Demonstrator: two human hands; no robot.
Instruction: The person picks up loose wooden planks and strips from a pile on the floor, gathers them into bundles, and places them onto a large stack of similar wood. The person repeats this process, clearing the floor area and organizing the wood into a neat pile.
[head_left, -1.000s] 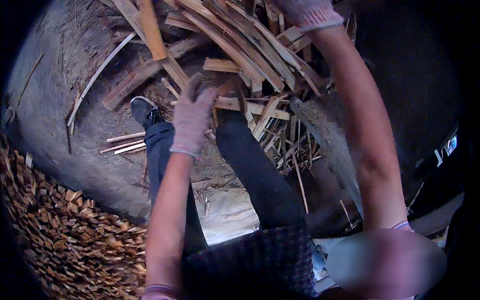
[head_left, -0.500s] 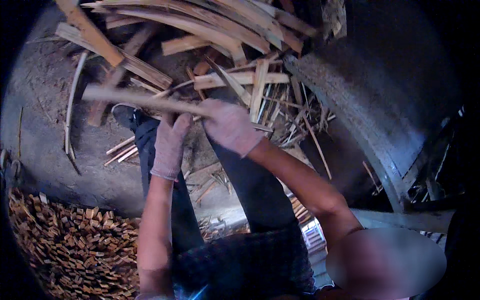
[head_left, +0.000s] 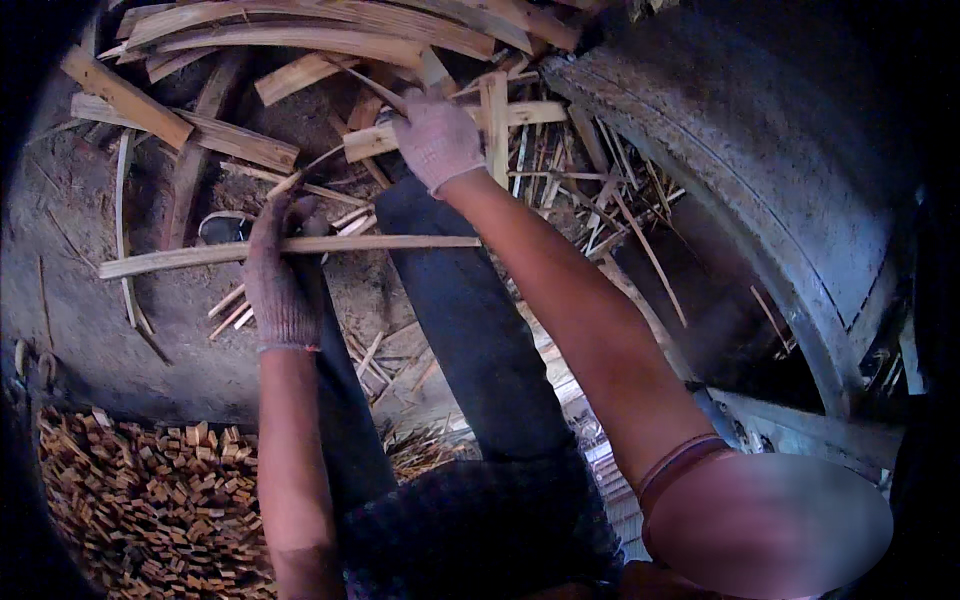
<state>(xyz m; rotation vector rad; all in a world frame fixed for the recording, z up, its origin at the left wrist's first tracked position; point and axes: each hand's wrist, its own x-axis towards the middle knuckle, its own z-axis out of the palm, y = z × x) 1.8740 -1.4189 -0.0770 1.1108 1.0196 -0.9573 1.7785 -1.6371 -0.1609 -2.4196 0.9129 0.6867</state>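
Observation:
A pale gloved left hand (head_left: 281, 290), mine, is closed around a long, pale wooden strip (head_left: 390, 243). The strip lies crosswise in front of my knees, its wider end out to the left. Farther forward and to the right, my right hand (head_left: 437, 145), also gloved, has its fingers closed around a thin, pointed wood piece (head_left: 378, 88). That hand is over a short wooden slat (head_left: 370, 144) in the pile, and its fingertips are partly hidden. An upright offcut (head_left: 494, 120) stands just right of it.
Long curved boards (head_left: 300, 38) are heaped at the far side. A board (head_left: 125, 98) lies at far left. Thin splinters (head_left: 600, 190) gather beside a large curved metal piece (head_left: 740, 170) on the right. Many stacked wood ends (head_left: 150, 500) fill the lower left.
My right hand has let go of the long strip and moved forward to the pile, onto a pointed wood piece. My left hand keeps the strip, now lower and farther right.

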